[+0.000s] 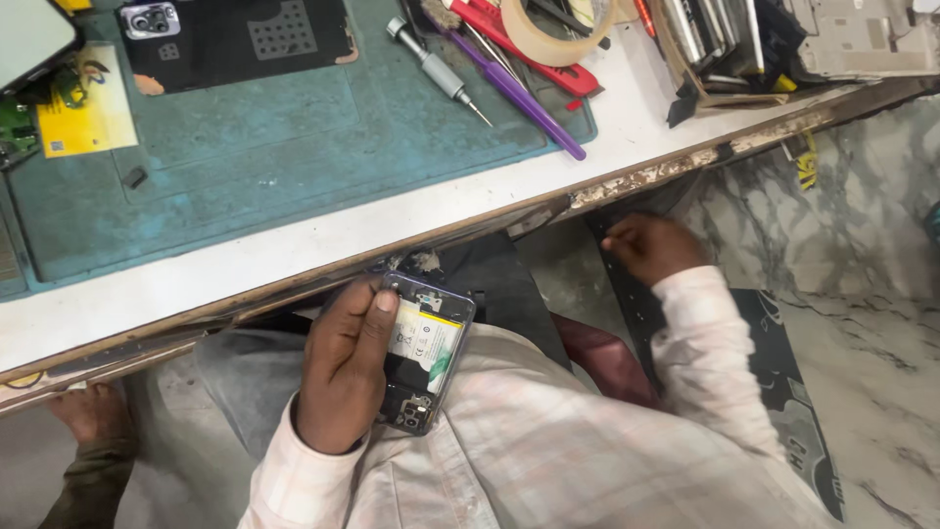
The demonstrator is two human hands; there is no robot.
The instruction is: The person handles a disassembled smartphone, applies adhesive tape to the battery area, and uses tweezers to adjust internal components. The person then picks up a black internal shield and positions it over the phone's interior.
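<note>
The left hand (343, 367) grips an opened black phone with its white battery showing (423, 353); back cover off. The right hand (651, 245) reaches below the white table edge (294, 250), grip unclear.

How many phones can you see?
3. An opened phone in the left hand, a black back-up phone on the teal mat, and a phone's corner top left. Clutter may hide more.

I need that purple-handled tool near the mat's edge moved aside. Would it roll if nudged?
Probably yes: the purple-handled tool looks round and slim, so a sideways nudge would likely roll it. It lies partly off the teal mat onto smooth white bench, likely slippery. It appears stiff and light.
</note>
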